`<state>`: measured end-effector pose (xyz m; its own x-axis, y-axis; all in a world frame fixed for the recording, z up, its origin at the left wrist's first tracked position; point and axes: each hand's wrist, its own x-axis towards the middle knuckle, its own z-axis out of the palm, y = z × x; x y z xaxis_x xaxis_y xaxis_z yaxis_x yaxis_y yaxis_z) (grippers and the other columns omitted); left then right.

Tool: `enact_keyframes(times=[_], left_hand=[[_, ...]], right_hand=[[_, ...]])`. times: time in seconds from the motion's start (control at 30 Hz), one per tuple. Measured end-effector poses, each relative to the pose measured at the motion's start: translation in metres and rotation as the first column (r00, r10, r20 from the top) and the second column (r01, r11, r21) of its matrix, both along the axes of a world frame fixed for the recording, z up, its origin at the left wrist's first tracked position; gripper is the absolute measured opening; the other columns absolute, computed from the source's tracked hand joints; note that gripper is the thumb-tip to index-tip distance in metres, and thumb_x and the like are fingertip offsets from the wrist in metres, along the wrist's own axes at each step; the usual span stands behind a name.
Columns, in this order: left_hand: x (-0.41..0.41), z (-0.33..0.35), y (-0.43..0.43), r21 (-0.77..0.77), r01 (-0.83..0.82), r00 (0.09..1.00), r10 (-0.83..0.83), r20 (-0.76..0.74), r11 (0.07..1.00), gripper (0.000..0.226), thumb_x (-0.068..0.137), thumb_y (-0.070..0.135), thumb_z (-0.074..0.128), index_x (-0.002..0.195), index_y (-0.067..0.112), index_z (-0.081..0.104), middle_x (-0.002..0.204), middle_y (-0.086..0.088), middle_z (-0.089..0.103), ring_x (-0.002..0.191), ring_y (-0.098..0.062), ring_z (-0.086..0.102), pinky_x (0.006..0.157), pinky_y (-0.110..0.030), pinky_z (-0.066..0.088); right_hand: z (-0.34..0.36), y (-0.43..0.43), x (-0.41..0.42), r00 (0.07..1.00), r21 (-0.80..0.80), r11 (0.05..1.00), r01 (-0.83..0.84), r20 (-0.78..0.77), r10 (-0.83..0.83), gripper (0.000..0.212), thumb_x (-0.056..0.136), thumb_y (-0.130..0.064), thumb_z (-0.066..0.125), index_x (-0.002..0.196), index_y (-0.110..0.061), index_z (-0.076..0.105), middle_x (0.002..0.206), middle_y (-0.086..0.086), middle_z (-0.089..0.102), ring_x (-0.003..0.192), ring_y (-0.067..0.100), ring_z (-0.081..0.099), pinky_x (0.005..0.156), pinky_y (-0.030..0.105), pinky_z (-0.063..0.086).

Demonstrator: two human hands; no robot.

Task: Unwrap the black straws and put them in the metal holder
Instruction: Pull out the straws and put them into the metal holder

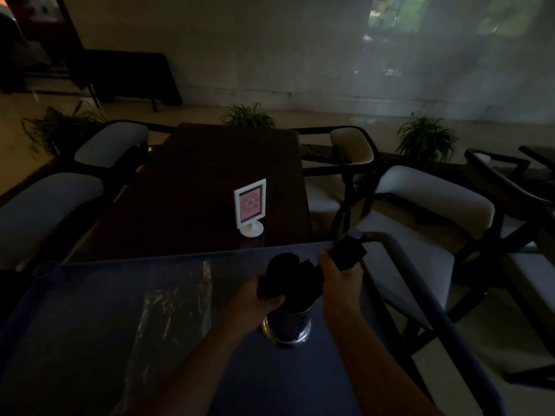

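The room is dim. A white sign (pixel 250 207) stands on a dark desk (pixel 210 175) beyond the blue desk (pixel 90 340), with pale-cushioned chairs (pixel 420 199) at both sides and potted plants (pixel 249 117) behind. A crumpled clear wrapper (pixel 177 307) lies on the blue desk, left of the metal holder (pixel 286 327), well apart from it. The holder stands upright, packed with black straws (pixel 292 274). The left hand (pixel 258 301) has its fingers (pixel 271 301) curled round those straws just above the rim. The right hand (pixel 338 274) grips a separate bunch of straws (pixel 348 253), up and right of the holder.
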<state>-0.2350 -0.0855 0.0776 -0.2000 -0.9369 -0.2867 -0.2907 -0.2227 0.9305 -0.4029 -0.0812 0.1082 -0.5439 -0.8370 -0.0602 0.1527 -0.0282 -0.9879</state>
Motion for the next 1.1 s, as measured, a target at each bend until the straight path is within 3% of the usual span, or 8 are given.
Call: enact_keyframes(times=[0.1,0.37,0.53,0.67,0.73,0.83,0.97,1.1], left_hand=[[0.001,0.000,-0.003,0.002,0.012,1.000,-0.012,0.010,1.000,0.047,0.084,0.002,0.073,0.129,0.006,0.057,0.123,-0.011,0.067,0.111,-0.019,0.063,0.094,-0.029,0.050],[-0.002,-0.004,-0.005,-0.005,-0.003,1.000,0.003,-0.009,1.000,0.043,0.086,0.002,0.070,0.127,0.010,0.058,0.121,-0.008,0.069,0.112,-0.018,0.064,0.097,-0.031,0.051],[0.000,-0.006,-0.004,-0.002,0.008,1.000,-0.008,0.007,1.000,0.044,0.087,0.013,0.073,0.127,0.018,0.058,0.117,0.002,0.068,0.108,-0.011,0.063,0.089,-0.022,0.051],[0.000,-0.005,-0.004,-0.002,0.010,1.000,-0.010,0.017,1.000,0.042,0.087,0.019,0.073,0.125,0.024,0.057,0.109,0.010,0.065,0.099,-0.004,0.061,0.070,-0.008,0.045],[0.000,-0.005,-0.005,-0.006,0.005,1.000,-0.005,-0.006,1.000,0.044,0.087,0.014,0.073,0.126,0.024,0.055,0.105,0.014,0.063,0.096,0.003,0.061,0.065,-0.005,0.047],[-0.004,-0.004,-0.007,-0.026,0.013,1.000,-0.013,-0.005,1.000,0.054,0.084,0.003,0.072,0.130,0.023,0.051,0.103,0.020,0.059,0.087,0.015,0.057,0.065,0.000,0.045],[-0.008,0.000,-0.013,-0.025,0.069,0.998,-0.069,0.011,0.997,0.070,0.081,-0.007,0.071,0.140,0.018,0.045,0.119,0.007,0.057,0.114,-0.007,0.053,0.077,-0.010,0.043],[-0.013,0.004,-0.015,-0.053,-0.019,1.000,0.018,-0.026,0.998,0.065,0.083,0.001,0.072,0.139,0.021,0.045,0.126,0.005,0.058,0.117,-0.010,0.051,0.092,-0.024,0.045]], right_hand=[[-0.005,0.001,0.004,0.982,0.008,0.995,-0.104,-0.160,0.104,0.011,0.085,-0.007,0.068,0.092,-0.004,0.061,0.085,0.015,0.068,0.076,0.018,0.068,0.064,0.030,0.055],[-0.029,0.002,0.014,0.942,0.066,0.984,-0.167,-0.283,0.179,0.039,0.082,-0.003,0.074,0.116,-0.002,0.057,0.112,0.014,0.066,0.104,0.022,0.065,0.091,0.039,0.054],[-0.043,0.007,0.012,0.898,0.056,0.975,-0.217,-0.380,0.222,0.034,0.088,0.001,0.065,0.120,-0.010,0.057,0.125,0.013,0.060,0.116,0.024,0.060,0.099,0.036,0.049],[-0.052,0.008,0.006,0.882,0.074,0.943,-0.325,-0.336,0.331,0.082,0.089,0.003,0.065,0.150,-0.028,0.020,0.128,-0.007,0.055,0.116,-0.005,0.054,0.094,0.013,0.046],[-0.057,0.003,0.004,0.879,0.108,0.923,-0.370,-0.280,0.385,0.091,0.085,0.003,0.069,0.154,-0.023,0.014,0.131,-0.003,0.054,0.118,0.001,0.055,0.095,0.015,0.047],[-0.063,0.000,-0.003,0.871,0.144,0.913,-0.382,-0.273,0.408,0.070,0.082,0.006,0.071,0.143,-0.002,0.039,0.132,0.013,0.058,0.121,0.022,0.058,0.099,0.026,0.050],[-0.058,0.001,-0.005,0.843,0.115,0.890,-0.441,-0.287,0.455,0.036,0.082,0.014,0.067,0.103,-0.014,0.064,0.105,0.005,0.069,0.091,-0.007,0.067,0.076,0.008,0.050],[-0.055,0.003,-0.004,0.850,0.069,0.888,-0.456,-0.261,0.457,0.029,0.088,0.010,0.061,0.104,-0.014,0.064,0.105,0.001,0.069,0.087,-0.008,0.067,0.077,0.009,0.050]])
